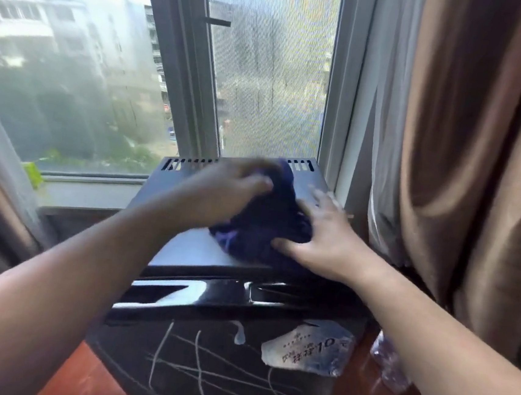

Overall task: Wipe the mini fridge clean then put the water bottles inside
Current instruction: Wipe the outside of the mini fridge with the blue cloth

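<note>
On the mini fridge point(189, 249) top beside the window, the right hand point(328, 235) presses spread fingers onto the bunched dark-blue cloth point(266, 223), while the left hand point(222, 187) is too blurred to read; a hard sweep could shove the cloth off the rear edge.

Left hand point(231, 185) blurred, right hand point(322, 232) flat, both reaching forward.

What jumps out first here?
Both hands are on a dark blue cloth on top of the black mini fridge at centre: the left hand, motion-blurred, lies over its far side, the right hand presses its near right edge with spread fingers. Below, the fridge door shows white scratch marks and a torn sticker. A brown curtain hangs at right beside the window.
</note>
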### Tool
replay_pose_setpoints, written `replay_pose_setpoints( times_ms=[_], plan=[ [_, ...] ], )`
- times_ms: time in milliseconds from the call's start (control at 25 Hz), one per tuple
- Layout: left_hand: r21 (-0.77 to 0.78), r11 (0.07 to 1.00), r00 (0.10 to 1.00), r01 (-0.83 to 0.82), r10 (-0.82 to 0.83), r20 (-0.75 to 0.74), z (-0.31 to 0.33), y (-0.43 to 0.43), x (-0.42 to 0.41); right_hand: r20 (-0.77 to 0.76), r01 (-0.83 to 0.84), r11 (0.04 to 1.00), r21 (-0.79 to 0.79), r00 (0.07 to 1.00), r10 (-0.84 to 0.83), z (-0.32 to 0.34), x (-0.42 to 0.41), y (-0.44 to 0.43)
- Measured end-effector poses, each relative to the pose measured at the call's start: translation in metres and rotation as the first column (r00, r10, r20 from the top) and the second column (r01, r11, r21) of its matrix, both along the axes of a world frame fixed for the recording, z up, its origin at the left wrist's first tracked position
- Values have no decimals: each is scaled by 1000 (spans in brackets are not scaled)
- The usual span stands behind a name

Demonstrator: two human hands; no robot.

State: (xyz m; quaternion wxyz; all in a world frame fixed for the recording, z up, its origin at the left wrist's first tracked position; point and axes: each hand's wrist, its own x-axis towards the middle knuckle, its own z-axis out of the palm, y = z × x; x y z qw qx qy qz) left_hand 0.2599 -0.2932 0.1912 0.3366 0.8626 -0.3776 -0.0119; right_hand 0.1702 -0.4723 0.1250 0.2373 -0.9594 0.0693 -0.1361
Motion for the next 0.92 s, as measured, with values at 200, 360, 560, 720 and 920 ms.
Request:
replay_pose_setpoints(
  times_ms=[200, 360, 560, 720, 920],
  plan=[
    [420, 897, 971, 141, -207, 116, -55, -9, -5, -92, -147, 989, 31, 985, 149, 10, -37, -53],
    [421, 891, 941, 170, -274, 200, -61, -22, 15, -224, -300, 948, -104, 936, 272, 13, -6, -51],
    [420, 884, 942, 204, -295, 162, -58, -14, 97, -259, -266, 964, -28, 933, 250, 15, 70, -34],
    [390, 912, 969, 123, -195, 150, -61, -14, 184, -285, -241, 969, -47, 933, 218, 17, 169, -23],
    [369, 927, 986, 70, -120, 114, -58, -38, 264, -302, -192, 977, -94, 941, 156, 18, 263, -30]
  ],
)
